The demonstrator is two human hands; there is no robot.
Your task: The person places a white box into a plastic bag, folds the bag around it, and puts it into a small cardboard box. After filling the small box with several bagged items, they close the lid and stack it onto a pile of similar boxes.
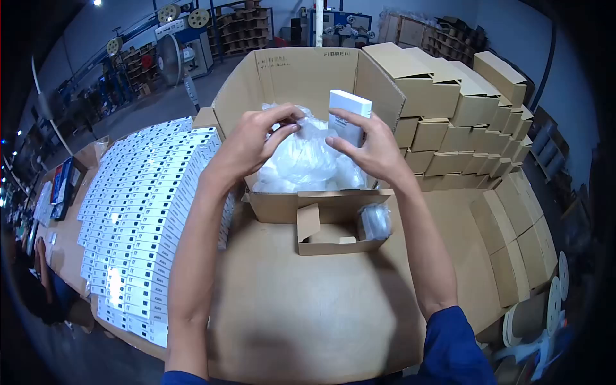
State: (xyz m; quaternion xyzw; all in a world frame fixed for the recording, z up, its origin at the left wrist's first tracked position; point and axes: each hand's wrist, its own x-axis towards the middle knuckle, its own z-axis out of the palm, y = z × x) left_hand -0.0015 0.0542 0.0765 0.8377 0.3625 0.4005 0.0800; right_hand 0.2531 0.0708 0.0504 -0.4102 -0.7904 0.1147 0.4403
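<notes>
While both your arms reach forward over the cardboard work surface (pixel 308 308), your left hand (pixel 253 144) sits above the large open carton (pixel 289 70) with thumb and fingertips pinched on a fold of the clear plastic bag (pixel 301 160). That bag lies crumpled inside the carton, filling its near half. Your right hand (pixel 372 151) is just beside the left, its fingers partly curled around the lower end of a small white box (pixel 348 115), which stands upright and rises above the plastic; the index finger also touches the bag. In front of the carton, a small open cardboard box (pixel 333 234) rests on the work surface, with a plastic-wrapped roll (pixel 375 221) lying in its right end. To your left, rows of white boxes (pixel 141 218) are laid out flat in a tight block. To your right, folded brown cartons (pixel 462 122) are stacked in stepped piles, reaching down alongside the work surface.
</notes>
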